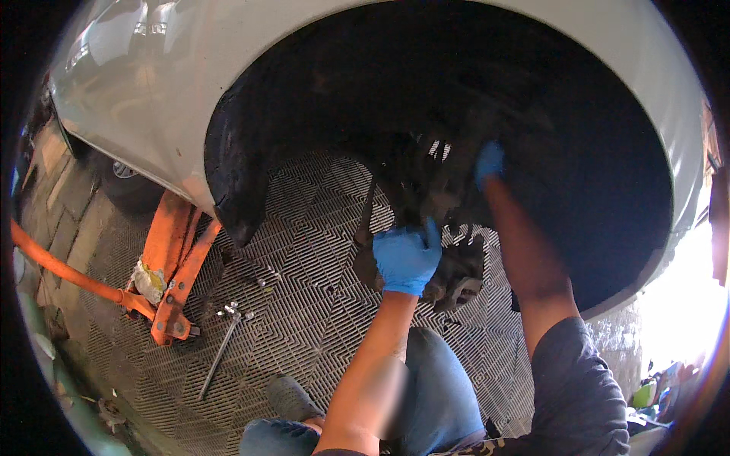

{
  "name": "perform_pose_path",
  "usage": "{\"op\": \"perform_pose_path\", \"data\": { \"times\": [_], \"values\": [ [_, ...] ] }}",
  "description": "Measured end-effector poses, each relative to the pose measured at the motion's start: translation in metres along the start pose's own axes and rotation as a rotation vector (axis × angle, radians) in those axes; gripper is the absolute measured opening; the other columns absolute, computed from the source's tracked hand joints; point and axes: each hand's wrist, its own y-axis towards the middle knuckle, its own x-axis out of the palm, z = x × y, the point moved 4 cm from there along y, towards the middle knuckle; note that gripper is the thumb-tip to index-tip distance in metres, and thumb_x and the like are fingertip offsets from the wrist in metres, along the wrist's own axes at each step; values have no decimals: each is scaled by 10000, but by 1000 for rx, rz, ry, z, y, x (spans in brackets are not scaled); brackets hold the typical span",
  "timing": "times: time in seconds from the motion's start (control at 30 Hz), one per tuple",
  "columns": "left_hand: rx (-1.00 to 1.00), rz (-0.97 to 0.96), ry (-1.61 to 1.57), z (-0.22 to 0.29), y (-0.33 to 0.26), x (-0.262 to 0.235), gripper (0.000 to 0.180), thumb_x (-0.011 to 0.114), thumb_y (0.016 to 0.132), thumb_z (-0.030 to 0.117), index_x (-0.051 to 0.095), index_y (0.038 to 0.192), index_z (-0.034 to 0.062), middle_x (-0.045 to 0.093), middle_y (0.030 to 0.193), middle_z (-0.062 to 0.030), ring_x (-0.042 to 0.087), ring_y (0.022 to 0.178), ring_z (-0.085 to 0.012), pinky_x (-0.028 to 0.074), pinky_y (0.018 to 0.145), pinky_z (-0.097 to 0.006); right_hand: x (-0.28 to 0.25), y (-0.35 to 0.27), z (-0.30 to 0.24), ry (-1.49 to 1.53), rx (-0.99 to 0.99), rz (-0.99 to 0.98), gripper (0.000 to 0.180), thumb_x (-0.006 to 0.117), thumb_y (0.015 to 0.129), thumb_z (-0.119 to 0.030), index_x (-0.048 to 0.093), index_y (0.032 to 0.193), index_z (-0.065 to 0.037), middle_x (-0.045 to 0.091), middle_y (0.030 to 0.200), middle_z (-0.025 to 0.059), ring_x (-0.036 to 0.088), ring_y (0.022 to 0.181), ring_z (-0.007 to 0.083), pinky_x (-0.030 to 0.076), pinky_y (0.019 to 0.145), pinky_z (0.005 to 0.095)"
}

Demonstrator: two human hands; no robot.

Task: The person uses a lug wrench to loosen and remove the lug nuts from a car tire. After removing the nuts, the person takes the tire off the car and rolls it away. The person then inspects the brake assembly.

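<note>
My left hand, in a blue glove, is at the lower part of the dark wheel hub and suspension assembly. Its thumb points up along the dark metal, and the other fingers look curled round a part of it, mostly out of sight. Farther in and to the right, my right hand, also gloved in blue, reaches into the shadowed wheel well. Darkness and blur conceal its fingers and whatever they touch. Below the left hand, a dark brake caliper-like part shows close to the floor.
A light-coloured car body arches over the wheel well. An orange floor jack stands at left, its long handle stretching outward. On the grated mat lie a metal wrench and several small nuts. My knees are close below.
</note>
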Motion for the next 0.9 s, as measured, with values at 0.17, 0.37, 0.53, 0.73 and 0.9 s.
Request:
{"op": "perform_pose_path", "data": {
  "times": [0.17, 0.37, 0.53, 0.73, 0.9],
  "values": [
    [-42, 3, 124, -40, 6, -17, 434, 603, 845, 267, 549, 440, 119, 552, 467, -116, 522, 401, -277, 374, 444, -419, 77, -73, -6, -113, -161, -109, 373, 374, 1015, -234, 613, 1196, -11, 680, 1064, 122, 623, 919, 214, 503, 809, 389],
    [-4, -6, -17, -14, 1, -12, 444, 612, 843, 240, 501, 432, 115, 535, 458, -113, 517, 398, -282, 392, 438, -414, 16, -18, 23, 126, -156, -89, 350, 392, 994, -211, 646, 1126, -9, 688, 1041, 138, 639, 919, 258, 513, 799, 397],
    [26, 72, 48, -32, 8, -13, 429, 609, 837, 237, 511, 440, 109, 528, 461, -111, 504, 390, -284, 374, 438, -415, 74, -38, 0, 163, 74, -137, 346, 397, 988, -213, 642, 1130, -14, 674, 1076, 177, 648, 964, 322, 518, 826, 410],
    [-1, 42, -11, -15, -1, -3, 395, 604, 825, 225, 521, 453, 118, 503, 450, -94, 505, 404, -278, 366, 453, -420, 9, -2, 20, -103, -124, -255, 407, 394, 1013, -357, 609, 1217, -77, 650, 1141, 88, 606, 993, 224, 488, 912, 348],
    [-32, 90, 77, -28, -1, -15, 353, 609, 802, 222, 537, 470, 127, 523, 475, -83, 524, 447, -273, 383, 488, -424, -1, -97, 69, 94, 179, -282, 331, 456, 986, -300, 630, 1189, -106, 658, 1122, 112, 622, 972, 272, 511, 852, 418]
  ]
}}
